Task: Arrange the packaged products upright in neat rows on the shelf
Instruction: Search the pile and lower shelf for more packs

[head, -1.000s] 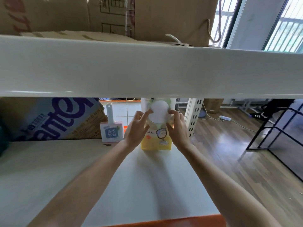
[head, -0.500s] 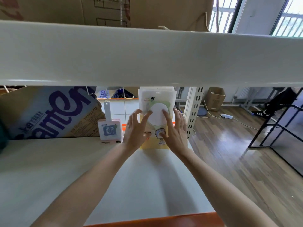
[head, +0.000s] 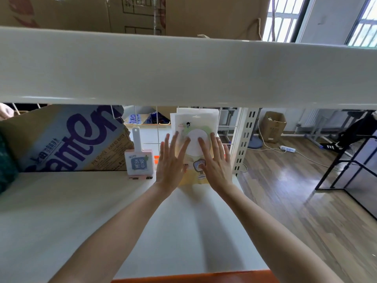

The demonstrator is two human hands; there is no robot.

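A flat white-and-yellow packaged product [head: 194, 127] with a round white window stands upright at the back right of the white shelf [head: 81, 211], leaning on the wire back grid. My left hand [head: 170, 160] and my right hand [head: 214, 162] lie flat against its front with straight fingers. A small pink packaged product [head: 139, 163] with a white hang tab stands upright just to the left of it.
A large cardboard box [head: 67, 139] with purple lettering fills the back left of the shelf. The upper shelf board [head: 183, 72] hangs low overhead, with cardboard boxes on top. A perforated upright post [head: 245, 139] marks the shelf's right end; wood floor lies beyond.
My fingers have uncurled from the sides of the white-and-yellow package and now lie straight against its front. The package has gone back toward the wire grid.
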